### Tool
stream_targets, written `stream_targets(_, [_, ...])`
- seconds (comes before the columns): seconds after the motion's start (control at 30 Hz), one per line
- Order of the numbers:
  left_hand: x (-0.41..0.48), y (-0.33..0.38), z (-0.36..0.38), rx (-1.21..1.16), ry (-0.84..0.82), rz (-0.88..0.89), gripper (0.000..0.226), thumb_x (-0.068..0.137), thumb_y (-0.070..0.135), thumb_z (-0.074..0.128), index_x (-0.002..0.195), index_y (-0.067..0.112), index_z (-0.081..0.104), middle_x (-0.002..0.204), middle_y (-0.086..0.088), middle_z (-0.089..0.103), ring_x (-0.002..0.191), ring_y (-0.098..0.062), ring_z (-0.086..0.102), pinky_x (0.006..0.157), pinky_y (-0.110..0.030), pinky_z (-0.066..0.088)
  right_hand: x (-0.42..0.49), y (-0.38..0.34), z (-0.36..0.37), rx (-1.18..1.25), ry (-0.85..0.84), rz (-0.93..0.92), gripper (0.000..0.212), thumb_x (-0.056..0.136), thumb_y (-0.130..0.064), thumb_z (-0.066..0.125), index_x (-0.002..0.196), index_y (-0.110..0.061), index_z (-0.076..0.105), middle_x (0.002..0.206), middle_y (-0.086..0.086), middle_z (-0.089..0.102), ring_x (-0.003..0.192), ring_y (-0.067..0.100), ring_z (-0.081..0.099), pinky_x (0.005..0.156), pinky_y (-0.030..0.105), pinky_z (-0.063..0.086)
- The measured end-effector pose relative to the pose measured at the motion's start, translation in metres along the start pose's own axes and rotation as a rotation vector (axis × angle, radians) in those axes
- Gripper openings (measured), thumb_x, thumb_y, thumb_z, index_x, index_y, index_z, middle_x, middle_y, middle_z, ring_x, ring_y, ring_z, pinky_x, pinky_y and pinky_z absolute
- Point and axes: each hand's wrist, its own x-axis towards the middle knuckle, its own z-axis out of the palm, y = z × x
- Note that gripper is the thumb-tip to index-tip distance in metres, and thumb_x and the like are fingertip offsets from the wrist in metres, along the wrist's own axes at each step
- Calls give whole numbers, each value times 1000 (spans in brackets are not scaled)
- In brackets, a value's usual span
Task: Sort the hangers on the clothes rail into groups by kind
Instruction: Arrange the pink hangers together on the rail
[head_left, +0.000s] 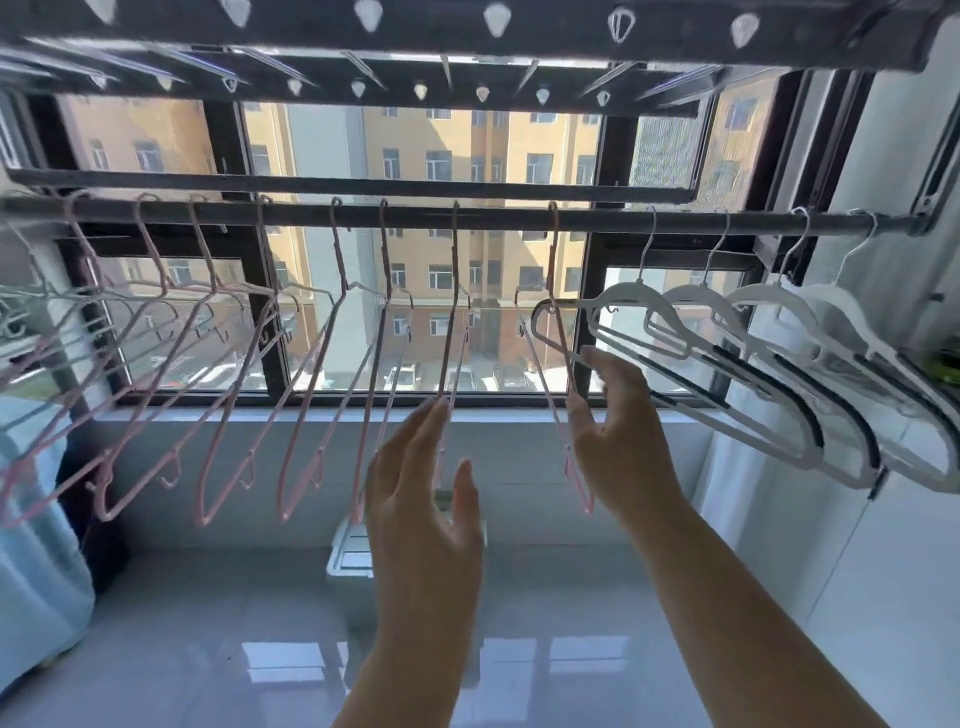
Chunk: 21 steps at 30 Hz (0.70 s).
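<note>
Left hand (426, 493) and right hand (618, 436) spread, holding nothing. Pink hangers (340, 262) left of right hand, white hangers (628, 292) to its right: kinds apparently grouped already.

Both arms are raised. The bare left hand (423, 499) stands upright with its back toward the viewer, its fingers (423, 431) straight and close together and its thumb (466, 493) standing apart to the right. The left forearm (415, 649) rises almost vertically from the lower edge. The bare right hand (621, 436) is held higher and further right, fingers (602, 371) loosely bent, thumb (577, 415) spread, clasping nothing. The right forearm (753, 613) runs diagonally up from the lower right.
</note>
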Motion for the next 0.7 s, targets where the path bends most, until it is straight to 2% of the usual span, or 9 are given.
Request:
stream_targets(0.07, [1, -9, -5, 16, -58, -113, 44, 83, 14, 58, 127, 17, 49, 124, 4, 51, 119, -12, 48, 101, -38, 41, -4, -18, 12, 55, -99, -88, 45, 92, -11, 50, 135, -16, 41, 136, -1, 46, 125, 11, 44, 102, 16, 31])
stream_targets(0.1, [0, -12, -8, 6, -106, -187, 44, 85, 12, 59, 127, 16, 48, 124, -1, 54, 116, -19, 52, 99, -40, 43, -6, -27, 20, 97, -193, -73, 46, 92, -12, 50, 137, -15, 39, 137, 0, 46, 124, 12, 45, 102, 18, 33])
stream_targets(0.2, [-3, -21, -18, -33, -221, -299, 40, 85, 10, 58, 124, 16, 50, 114, -2, 62, 101, -13, 60, 92, -25, 47, -8, -46, 44, 240, -454, 105, 49, 94, -16, 49, 139, -13, 33, 134, 3, 48, 119, 16, 47, 95, 24, 39])
stream_targets(0.27, [-2, -25, -24, -30, -250, -312, 36, 85, 9, 58, 120, 17, 54, 102, 5, 65, 91, -7, 61, 86, -17, 47, -9, -51, 60, 343, -523, 245, 47, 94, -15, 48, 138, -10, 33, 126, 5, 52, 112, 20, 52, 96, 31, 43])
stream_targets(0.37, [0, -29, -24, -15, -294, -288, 34, 83, 6, 60, 115, 17, 59, 94, 10, 64, 84, -1, 62, 81, -14, 50, -7, -52, 76, 597, -485, 421, 48, 93, -2, 45, 138, -5, 31, 105, 6, 57, 97, 22, 58, 95, 40, 49])
stream_targets(0.43, [0, -31, -22, -9, -317, -269, 33, 82, 6, 62, 112, 16, 61, 91, 11, 65, 79, 2, 62, 79, -14, 51, -8, -53, 80, 705, -421, 474, 47, 93, 4, 40, 138, -7, 32, 94, 4, 56, 81, 17, 59, 79, 34, 52])
stream_targets(0.5, [0, -30, -18, -33, -334, -260, 32, 80, 6, 64, 111, 16, 64, 89, 7, 68, 76, -2, 65, 78, -22, 54, -10, -54, 80, 781, -359, 511, 44, 93, 7, 36, 135, -8, 37, 89, 4, 53, 72, 14, 58, 69, 29, 50])
stream_targets(0.63, [2, -23, -14, -26, -377, -192, 32, 81, 8, 65, 112, 17, 64, 93, 5, 68, 75, -4, 65, 75, -14, 52, -10, -54, 70, 888, -285, 592, 29, 94, 6, 33, 96, -17, 52, 80, 5, 53, 67, 13, 58, 72, 30, 50])
stream_targets(0.7, [3, -19, -12, -57, -398, -200, 34, 81, 8, 64, 114, 19, 62, 93, 6, 67, 76, -4, 65, 75, -11, 51, -8, -51, 66, 902, -267, 588, 32, 93, 8, 33, 106, -15, 51, 81, 5, 53, 67, 13, 59, 71, 28, 52])
